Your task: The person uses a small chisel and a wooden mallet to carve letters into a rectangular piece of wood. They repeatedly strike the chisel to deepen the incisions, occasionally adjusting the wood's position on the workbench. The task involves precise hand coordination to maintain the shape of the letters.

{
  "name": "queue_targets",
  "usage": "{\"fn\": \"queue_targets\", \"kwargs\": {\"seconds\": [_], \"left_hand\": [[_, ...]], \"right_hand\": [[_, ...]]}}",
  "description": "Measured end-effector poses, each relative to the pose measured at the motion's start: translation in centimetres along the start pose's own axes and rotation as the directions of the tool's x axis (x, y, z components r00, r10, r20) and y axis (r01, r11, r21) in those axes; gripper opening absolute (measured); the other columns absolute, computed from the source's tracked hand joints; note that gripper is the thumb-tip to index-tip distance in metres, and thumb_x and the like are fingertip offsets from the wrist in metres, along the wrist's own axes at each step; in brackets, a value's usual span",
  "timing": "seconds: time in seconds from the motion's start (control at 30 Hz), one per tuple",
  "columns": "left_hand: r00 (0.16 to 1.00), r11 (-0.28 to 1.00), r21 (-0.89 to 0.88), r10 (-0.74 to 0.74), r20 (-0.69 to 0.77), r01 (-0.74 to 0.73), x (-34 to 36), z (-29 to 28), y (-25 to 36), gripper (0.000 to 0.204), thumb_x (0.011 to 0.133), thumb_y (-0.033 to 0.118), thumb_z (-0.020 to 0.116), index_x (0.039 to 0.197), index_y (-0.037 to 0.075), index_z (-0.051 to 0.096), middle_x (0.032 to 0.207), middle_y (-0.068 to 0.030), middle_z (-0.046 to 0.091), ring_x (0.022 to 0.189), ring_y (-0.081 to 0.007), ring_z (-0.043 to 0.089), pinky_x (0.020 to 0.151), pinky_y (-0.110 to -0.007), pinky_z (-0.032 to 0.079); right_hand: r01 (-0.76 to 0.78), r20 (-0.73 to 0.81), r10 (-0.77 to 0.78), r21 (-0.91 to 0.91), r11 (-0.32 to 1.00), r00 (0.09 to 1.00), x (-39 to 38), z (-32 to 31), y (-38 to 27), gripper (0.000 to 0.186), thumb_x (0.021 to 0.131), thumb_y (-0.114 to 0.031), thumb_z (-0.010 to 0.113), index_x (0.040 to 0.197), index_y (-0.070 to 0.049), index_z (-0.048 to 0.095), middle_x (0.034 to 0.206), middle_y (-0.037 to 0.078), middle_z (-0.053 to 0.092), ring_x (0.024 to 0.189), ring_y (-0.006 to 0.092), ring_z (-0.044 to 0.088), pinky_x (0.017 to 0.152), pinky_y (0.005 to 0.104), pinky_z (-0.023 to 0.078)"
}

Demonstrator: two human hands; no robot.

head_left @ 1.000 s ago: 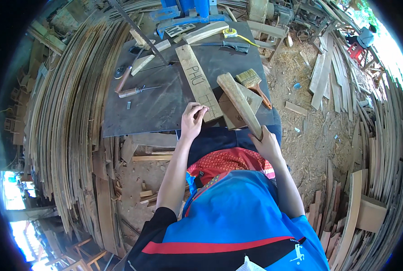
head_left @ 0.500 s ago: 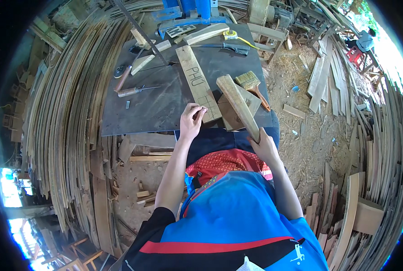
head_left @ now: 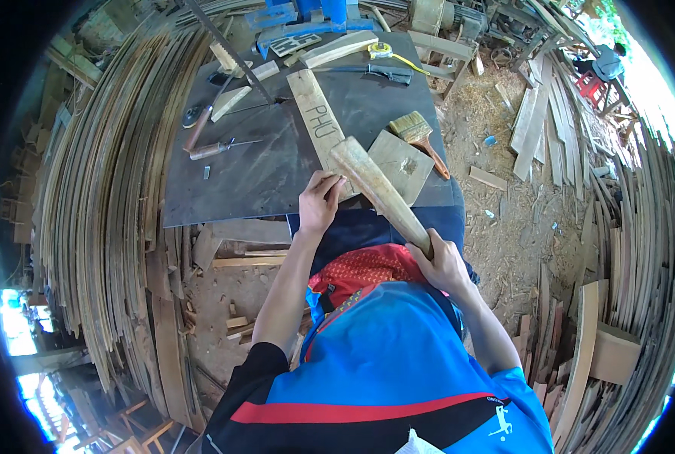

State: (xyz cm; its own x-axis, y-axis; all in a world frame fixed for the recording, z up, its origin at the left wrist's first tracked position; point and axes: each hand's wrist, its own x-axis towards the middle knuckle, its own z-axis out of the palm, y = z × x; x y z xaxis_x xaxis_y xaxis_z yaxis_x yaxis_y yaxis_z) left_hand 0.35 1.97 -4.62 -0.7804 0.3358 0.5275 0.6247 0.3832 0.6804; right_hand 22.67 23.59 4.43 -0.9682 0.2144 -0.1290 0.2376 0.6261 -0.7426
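My left hand (head_left: 318, 203) pinches something small, too indistinct to name, at the near part of the plank (head_left: 307, 94) with hand-drawn dark markings. My right hand (head_left: 443, 265) grips the lower end of a thick wooden bar (head_left: 383, 191), which slants across the plank's near part, its upper end just above my left fingertips. Beside the plank lie a square wooden board (head_left: 400, 172), partly behind the bar, and a paintbrush (head_left: 409, 127) with an orange handle.
The dark tabletop (head_left: 239, 181) carries an upright saw blade (head_left: 243, 60), a screwdriver-like tool (head_left: 208, 151), a yellow tape measure (head_left: 380, 51) and offcuts. Long boards (head_left: 102, 204) are stacked on both sides. A person (head_left: 608, 64) sits by a red stool at upper right.
The bar's upper end has swung left from beside the plank to over it, near my left fingers. My right hand has shifted slightly toward my body; my left hand keeps its pinch.
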Motion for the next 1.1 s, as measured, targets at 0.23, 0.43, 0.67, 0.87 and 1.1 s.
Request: {"fn": "queue_targets", "kwargs": {"seconds": [0.23,0.43,0.67,0.87,1.1], "left_hand": [[0.997,0.995,-0.079,0.052,-0.052,-0.056,-0.4,0.2,-0.4,0.008,0.096,0.0,0.073,0.104,-0.002,0.074,0.098,-0.0117,0.068,0.077,-0.0244,0.071,0.068,-0.032,0.055],[0.994,0.993,-0.061,0.095,-0.056,-0.098,-0.4,0.1,-0.5,0.008,0.095,0.004,0.075,0.102,0.001,0.075,0.102,-0.0102,0.068,0.08,-0.03,0.074,0.068,-0.038,0.057],[1.0,0.999,-0.053,0.007,-0.024,-0.008,-0.1,-0.1,-0.4,0.007,0.095,0.006,0.075,0.101,0.003,0.077,0.101,-0.0096,0.069,0.079,-0.0304,0.073,0.067,-0.039,0.056],[0.999,0.998,-0.056,0.03,-0.036,-0.032,-0.4,-0.1,-0.5,0.008,0.094,0.006,0.076,0.102,0.004,0.078,0.101,-0.0091,0.069,0.078,-0.031,0.073,0.065,-0.039,0.056],[0.997,0.997,0.004,0.071,-0.038,-0.071,-0.6,-0.1,-1.0,0.01,0.093,0.005,0.078,0.102,0.001,0.077,0.1,-0.0091,0.068,0.078,-0.0274,0.072,0.067,-0.036,0.056]], "right_hand": [[0.028,0.004,-0.027,-0.069,0.997,1.0,-2.3,-0.5,-0.6,0.044,0.102,-0.039,0.068,0.101,0.002,0.052,0.07,0.03,0.063,0.069,0.0508,0.066,0.06,0.055,0.05],[-0.021,-0.007,0.021,-0.027,0.999,1.0,-2.7,-1.2,-1.9,0.042,0.102,-0.038,0.069,0.102,0.001,0.052,0.071,0.029,0.065,0.069,0.0507,0.067,0.06,0.0555,0.051],[-0.042,0.016,0.046,-0.17,0.985,0.999,-2.1,-1.9,-1.6,0.042,0.1,-0.037,0.072,0.102,0.0,0.053,0.072,0.03,0.065,0.071,0.0511,0.068,0.061,0.0559,0.053],[-0.042,0.02,0.05,-0.292,0.956,0.999,-2.8,-1.2,-1.2,0.043,0.1,-0.039,0.072,0.101,0.0,0.053,0.07,0.029,0.066,0.069,0.0506,0.068,0.059,0.0553,0.052],[-0.076,-0.015,0.074,-0.198,0.977,0.997,-2.5,-1.8,-2.3,0.044,0.1,-0.04,0.071,0.099,-0.001,0.051,0.075,0.031,0.067,0.072,0.0521,0.068,0.062,0.0583,0.053]]}}
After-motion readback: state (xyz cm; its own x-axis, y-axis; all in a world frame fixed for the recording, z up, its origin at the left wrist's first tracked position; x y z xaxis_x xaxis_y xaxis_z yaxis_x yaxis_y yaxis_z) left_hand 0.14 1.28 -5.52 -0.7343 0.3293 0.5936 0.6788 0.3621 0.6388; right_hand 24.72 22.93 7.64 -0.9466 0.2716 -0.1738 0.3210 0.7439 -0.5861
